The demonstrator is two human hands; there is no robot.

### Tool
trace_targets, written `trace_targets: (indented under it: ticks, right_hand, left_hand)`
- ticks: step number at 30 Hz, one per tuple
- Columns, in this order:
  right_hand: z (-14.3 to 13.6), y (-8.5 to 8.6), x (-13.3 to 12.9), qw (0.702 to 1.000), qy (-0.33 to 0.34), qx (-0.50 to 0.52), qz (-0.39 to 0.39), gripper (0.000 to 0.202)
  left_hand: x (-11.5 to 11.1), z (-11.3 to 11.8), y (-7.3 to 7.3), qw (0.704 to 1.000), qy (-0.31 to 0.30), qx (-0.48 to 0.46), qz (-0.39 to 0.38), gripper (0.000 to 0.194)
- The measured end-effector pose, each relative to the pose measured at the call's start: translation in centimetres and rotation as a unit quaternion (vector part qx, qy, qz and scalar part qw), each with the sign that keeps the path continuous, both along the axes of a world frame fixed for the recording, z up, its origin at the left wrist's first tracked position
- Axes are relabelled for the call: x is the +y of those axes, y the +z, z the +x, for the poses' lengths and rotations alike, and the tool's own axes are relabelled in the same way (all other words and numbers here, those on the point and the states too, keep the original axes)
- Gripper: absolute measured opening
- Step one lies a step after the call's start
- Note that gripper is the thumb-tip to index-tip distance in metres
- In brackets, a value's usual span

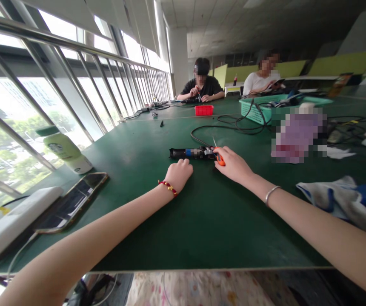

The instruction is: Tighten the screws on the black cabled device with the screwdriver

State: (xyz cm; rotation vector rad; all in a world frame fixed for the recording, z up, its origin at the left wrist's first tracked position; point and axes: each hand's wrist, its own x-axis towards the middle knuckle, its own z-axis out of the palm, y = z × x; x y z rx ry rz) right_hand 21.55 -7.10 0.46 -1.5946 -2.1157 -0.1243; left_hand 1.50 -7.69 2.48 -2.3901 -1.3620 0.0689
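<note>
Black tubular device [193,153] bears a blue band; the screwdriver [220,160] handle is orange.

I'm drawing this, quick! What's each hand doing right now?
Left hand: fingers curled beside the black tube-shaped device; can't tell whether it grips anything.
Right hand: closed, holding the orange-handled screwdriver.

Glossy plastic screwdriver handle [220,160]
</note>
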Motion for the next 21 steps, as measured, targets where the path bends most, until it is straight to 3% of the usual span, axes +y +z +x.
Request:
trace_targets:
  ticks: [6,11,15,18,21]
  right_hand:
    - [0.0,-0.1,-0.1,0.999,0.006,0.035,0.0,0.034]
    - [-0.1,-0.3,0.1,0.994,0.034,0.098,0.035,0.029]
    - [-0.4,-0.2,-0.2,0.986,0.081,0.142,0.04,0.029]
    - [-1.1,-0.1,-0.9,0.984,0.125,0.127,0.027,0.03]
    - [-1.8,0.0,-1.3,0.989,0.128,0.07,0.013,0.032]
  left_hand:
    - [1.9,2.0,0.0,0.999,0.017,-0.041,-0.01,0.03]
    - [3.4,0.5,-0.9,0.997,0.012,-0.075,0.004,0.029]
    - [4.4,-0.9,-1.2,0.994,0.044,-0.101,0.011,0.03]
    - [5.1,-1.6,-1.3,0.991,0.071,-0.115,0.017,0.031]
    - [5.6,-2.2,-1.4,0.987,0.085,-0.136,0.023,0.029]
